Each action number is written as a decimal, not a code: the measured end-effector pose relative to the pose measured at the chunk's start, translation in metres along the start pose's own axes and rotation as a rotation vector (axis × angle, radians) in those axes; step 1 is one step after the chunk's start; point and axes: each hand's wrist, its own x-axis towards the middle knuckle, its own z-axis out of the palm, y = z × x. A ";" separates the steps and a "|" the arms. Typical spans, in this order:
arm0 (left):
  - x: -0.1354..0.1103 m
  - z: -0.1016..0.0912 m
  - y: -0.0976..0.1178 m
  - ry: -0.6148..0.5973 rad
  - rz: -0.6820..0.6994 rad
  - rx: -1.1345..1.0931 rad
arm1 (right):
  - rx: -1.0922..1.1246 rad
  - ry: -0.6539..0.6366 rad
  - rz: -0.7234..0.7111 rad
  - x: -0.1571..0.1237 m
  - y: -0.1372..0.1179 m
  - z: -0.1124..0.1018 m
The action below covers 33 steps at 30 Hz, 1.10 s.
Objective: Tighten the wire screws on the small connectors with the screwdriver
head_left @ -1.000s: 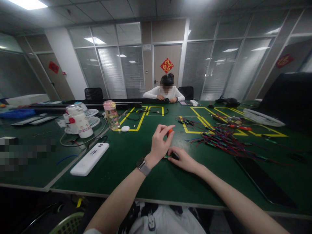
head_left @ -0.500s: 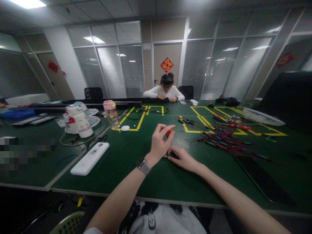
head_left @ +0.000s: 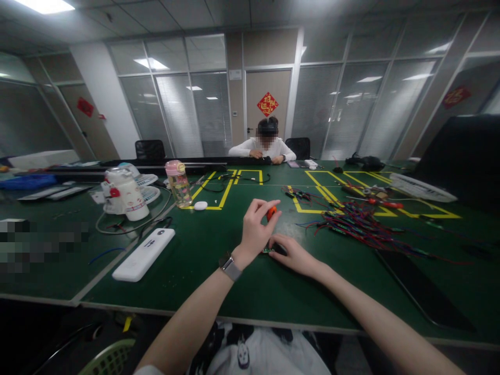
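Observation:
My left hand (head_left: 257, 226), with a watch on its wrist, is raised over the table, its fingers closed around a screwdriver's orange handle (head_left: 272, 212). The handle's lower part and the shaft are hidden behind the hand. Just below, on the table, my right hand (head_left: 292, 252) pinches a small green circuit board (head_left: 267, 250). A dark piece (head_left: 279, 249) shows between the thumb and fingers of that hand. Most of the board is covered by my hands, so where the tool's tip touches cannot be seen.
Right of my hands lies a tangle of red and blue wires (head_left: 359, 224), with a black flat panel (head_left: 424, 286) nearer me. On the left are a white power bank (head_left: 144, 255), a pink-lidded bottle (head_left: 178, 185) and a white bottle (head_left: 133, 198). A person (head_left: 267, 143) sits opposite.
The orange handle has turned slightly in my left fingers and shows more of its orange side. Both hands have stayed in place.

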 end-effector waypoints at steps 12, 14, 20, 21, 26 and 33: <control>0.000 -0.001 0.001 0.021 0.003 -0.004 | 0.008 0.006 -0.002 0.000 0.001 0.000; -0.001 -0.001 0.001 -0.004 0.002 -0.020 | 0.004 0.007 0.000 0.000 0.000 0.000; -0.001 -0.001 0.001 -0.046 0.012 -0.082 | 0.006 -0.001 0.017 0.001 0.000 0.001; -0.001 -0.001 0.001 -0.034 0.011 -0.071 | 0.007 0.002 0.018 0.001 0.000 0.001; -0.001 0.000 0.000 0.002 0.006 -0.003 | 0.014 0.011 0.032 0.000 -0.001 0.001; 0.001 -0.002 0.001 -0.059 -0.004 -0.056 | 0.028 0.013 0.024 0.001 0.000 0.001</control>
